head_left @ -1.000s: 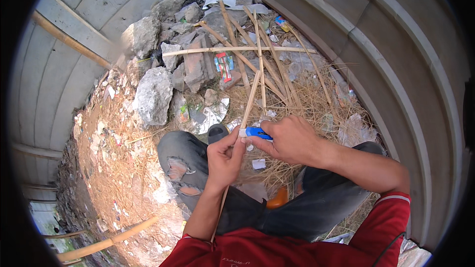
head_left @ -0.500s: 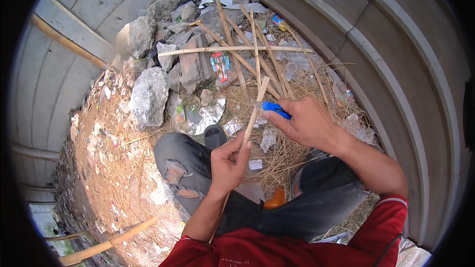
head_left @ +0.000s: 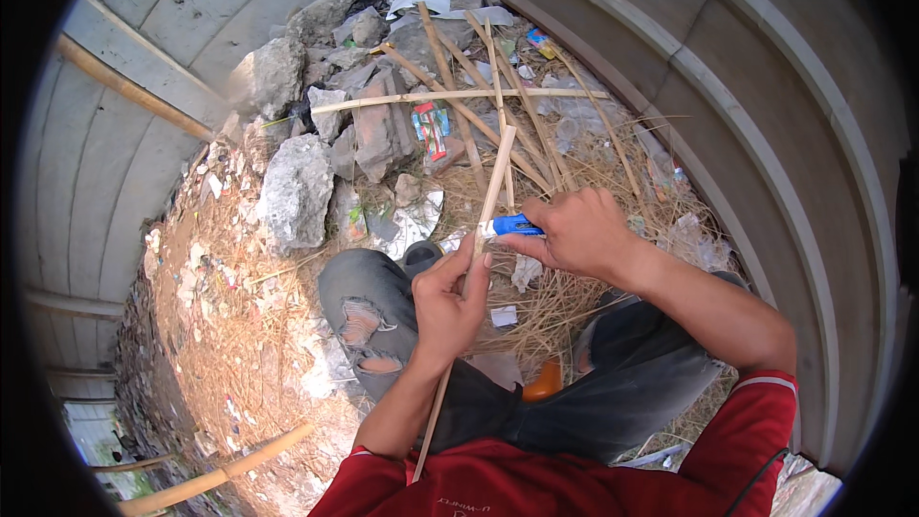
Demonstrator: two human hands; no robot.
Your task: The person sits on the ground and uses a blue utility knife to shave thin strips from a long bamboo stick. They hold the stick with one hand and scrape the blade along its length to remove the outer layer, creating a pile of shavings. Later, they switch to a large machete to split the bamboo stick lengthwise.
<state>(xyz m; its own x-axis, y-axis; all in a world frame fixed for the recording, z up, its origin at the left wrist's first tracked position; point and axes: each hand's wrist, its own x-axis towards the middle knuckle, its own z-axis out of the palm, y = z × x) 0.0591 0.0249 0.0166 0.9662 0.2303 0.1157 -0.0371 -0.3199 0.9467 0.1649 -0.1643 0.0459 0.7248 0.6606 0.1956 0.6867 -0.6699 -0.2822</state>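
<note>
Closed around a pale bamboo strip [head_left: 498,179] is my left hand [head_left: 450,311], with the thumb and fingers just below the cutting spot. The strip slants upward away from me, and its lower end runs down past my forearm to my shirt. My right hand [head_left: 586,235] grips a blue utility knife [head_left: 515,225]. Its blade points left and meets the strip right above my left fingertips.
Several bamboo sticks [head_left: 450,94] lie crossed ahead, over rubble and dry straw. Grey rocks [head_left: 295,190] sit at the left of them. A corrugated metal wall [head_left: 766,134] curves along the right. An orange object [head_left: 543,381] lies between my legs.
The knife blade has come down along the strip, closer to my left hand. The strip's upper end stands higher in view, and its lower end shows more.
</note>
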